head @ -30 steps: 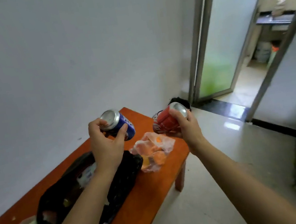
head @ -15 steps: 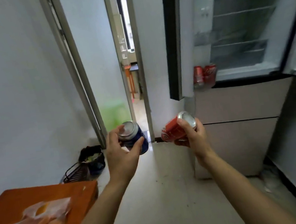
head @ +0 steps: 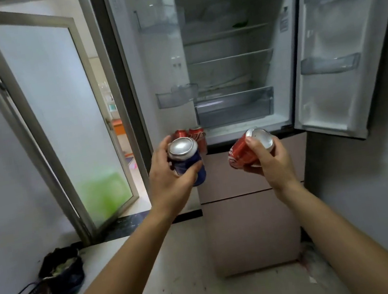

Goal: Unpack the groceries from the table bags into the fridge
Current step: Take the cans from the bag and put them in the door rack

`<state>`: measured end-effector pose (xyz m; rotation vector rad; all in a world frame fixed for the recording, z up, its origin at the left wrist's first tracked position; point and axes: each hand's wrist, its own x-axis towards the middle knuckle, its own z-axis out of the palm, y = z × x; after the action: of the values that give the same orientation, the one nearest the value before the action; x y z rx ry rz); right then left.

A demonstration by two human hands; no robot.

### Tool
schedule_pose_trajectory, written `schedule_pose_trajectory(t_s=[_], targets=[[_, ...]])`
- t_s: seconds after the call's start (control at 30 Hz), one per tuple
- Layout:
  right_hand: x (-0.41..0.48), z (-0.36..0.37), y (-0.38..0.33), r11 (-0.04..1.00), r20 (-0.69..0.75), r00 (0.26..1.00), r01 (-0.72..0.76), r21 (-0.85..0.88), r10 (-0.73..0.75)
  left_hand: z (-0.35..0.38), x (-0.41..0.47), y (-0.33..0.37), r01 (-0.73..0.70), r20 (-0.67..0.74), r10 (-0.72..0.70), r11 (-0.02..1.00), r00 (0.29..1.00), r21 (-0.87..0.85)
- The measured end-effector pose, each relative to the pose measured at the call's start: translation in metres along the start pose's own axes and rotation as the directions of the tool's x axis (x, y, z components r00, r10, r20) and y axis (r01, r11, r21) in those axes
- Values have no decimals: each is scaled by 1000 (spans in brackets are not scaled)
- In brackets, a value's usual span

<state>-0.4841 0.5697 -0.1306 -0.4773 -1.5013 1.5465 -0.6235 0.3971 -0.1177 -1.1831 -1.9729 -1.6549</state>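
The left hand (head: 167,176) grips a blue can (head: 186,160); the right hand (head: 269,158) grips a red can (head: 244,154), facing the open fridge (head: 231,65). Rigid, smooth, probably full cans: best wrapped around the sides.

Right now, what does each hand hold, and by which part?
The left hand grips a blue can around its side. The right hand grips a red can near its top end.

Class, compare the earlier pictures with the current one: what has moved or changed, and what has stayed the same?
The person turned from the orange table to face the open fridge, carrying both cans toward it. The table and bags have left the view. Unchanged: left hand grips the blue can, right hand grips the red can; nothing was let go.
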Motion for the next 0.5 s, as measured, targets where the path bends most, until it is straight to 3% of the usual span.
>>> schedule_pose_trajectory(t_s=[0.27,0.5], targets=[[159,36,-17,987,-13,992,129,95,-129,50,158,-24,-249,-187,247,968,951,13],[278,98,-42,972,46,977,200,123,-207,74,274,-46,-262,-258,279,960,925,98]])
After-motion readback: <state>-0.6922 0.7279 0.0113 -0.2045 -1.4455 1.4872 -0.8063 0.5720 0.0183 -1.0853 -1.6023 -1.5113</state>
